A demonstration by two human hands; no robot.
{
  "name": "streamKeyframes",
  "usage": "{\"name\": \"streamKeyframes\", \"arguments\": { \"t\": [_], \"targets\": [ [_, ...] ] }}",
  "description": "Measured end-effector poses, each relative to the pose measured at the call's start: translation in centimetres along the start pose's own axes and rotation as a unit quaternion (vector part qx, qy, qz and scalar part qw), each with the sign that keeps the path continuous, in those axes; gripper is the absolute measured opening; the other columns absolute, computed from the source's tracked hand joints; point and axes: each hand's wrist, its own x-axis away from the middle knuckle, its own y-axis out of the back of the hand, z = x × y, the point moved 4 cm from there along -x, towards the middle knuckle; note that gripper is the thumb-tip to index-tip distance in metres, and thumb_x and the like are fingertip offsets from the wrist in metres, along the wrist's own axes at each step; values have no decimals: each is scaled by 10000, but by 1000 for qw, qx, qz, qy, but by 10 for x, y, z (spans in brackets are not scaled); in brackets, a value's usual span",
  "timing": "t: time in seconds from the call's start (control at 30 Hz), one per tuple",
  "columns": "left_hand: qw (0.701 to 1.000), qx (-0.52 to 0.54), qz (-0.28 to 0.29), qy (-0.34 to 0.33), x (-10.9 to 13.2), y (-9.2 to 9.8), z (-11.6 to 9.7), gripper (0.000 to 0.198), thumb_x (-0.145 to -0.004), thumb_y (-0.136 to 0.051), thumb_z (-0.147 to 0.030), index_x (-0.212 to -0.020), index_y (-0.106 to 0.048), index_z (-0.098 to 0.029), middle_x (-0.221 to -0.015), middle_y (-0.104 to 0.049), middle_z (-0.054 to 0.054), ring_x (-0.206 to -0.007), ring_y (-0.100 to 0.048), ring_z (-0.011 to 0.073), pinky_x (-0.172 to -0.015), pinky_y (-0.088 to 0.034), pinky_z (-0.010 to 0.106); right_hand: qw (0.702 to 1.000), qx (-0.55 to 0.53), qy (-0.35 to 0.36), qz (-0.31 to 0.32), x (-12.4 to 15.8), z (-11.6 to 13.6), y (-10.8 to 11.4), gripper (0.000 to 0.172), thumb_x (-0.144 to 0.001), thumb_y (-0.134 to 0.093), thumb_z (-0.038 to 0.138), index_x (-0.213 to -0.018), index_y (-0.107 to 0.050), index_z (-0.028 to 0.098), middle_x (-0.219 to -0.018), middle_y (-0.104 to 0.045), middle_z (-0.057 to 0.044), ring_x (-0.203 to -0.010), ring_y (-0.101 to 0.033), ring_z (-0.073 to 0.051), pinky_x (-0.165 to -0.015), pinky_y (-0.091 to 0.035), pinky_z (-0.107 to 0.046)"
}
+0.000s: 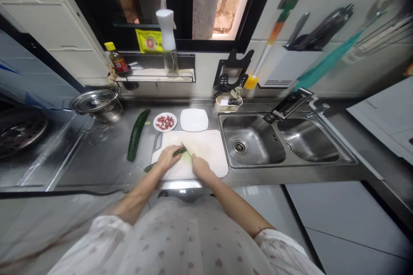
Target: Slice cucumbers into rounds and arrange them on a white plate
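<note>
My left hand [168,157] is closed over a cucumber [179,151], pressing it down on a white cutting board [211,150]. The cucumber's other end sticks out past the wrist at the board's left edge. My right hand [200,166] is wrapped round the handle of a knife [186,148], whose blade points up and left at the cucumber's cut end. Pale green slices, partly hidden by the blade, lie beside it. A second, whole cucumber [137,135] rests on the steel counter to the left.
Behind the board stand a small plate of chopped red meat [165,122] and a white square plate [194,120]. A double sink [254,161] lies to the right, with a lidded steel pot [108,109] at the left. A shelf [155,76] holds bottles.
</note>
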Motion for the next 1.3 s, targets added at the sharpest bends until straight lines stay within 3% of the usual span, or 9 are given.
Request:
{"name": "streamKeyframes", "arguments": {
  "t": [0.33, 0.73, 1.07, 1.3],
  "targets": [
    [1000, 14, 7, 1, 8, -2, -10, 420, -822, -578, -254, -1242, -609, -248, -1146, -674, 45, -1037, -617, 203, -957, -466, 344, 1000, 12, 18, -14, -2, 2, 5, 386, -887, -338, 71, -1247, -474, 104, -965, -677, -158, -978, -648, -230, -773, -474, -301],
    [997, -37, 6, 69, 16, 0, -16, 501, -801, -631, -324, -1288, -543, -248, -1185, -661, 72, -1069, -616, 257, -913, -485, 365, 993, 101, -34, -58, 18, -9, 35, 363, -953, -286, 128, -1233, -497, 225, -1062, -603, -120, -899, -642, -202, -730, -451, -301],
    [990, 19, -71, 123, 25, -1, 2, 392, -905, -496, -395, -1244, -573, -214, -1193, -658, 88, -1088, -615, 246, -955, -478, 379, 983, 145, -31, -108, 31, -28, 33, 366, -965, -315, 178, -1291, -479, 210, -1181, -523, -147, -967, -582, -206, -797, -436, -316],
    [982, 32, -139, 120, 14, 18, -13, 401, -920, -468, -416, -1229, -580, -186, -1232, -625, 106, -1158, -562, 253, -1011, -430, 410, 983, 151, -7, -108, 31, -24, 35, 356, -972, -321, 203, -1279, -501, 215, -1174, -529, -139, -950, -569, -203, -786, -416, -309]
  ]
}}
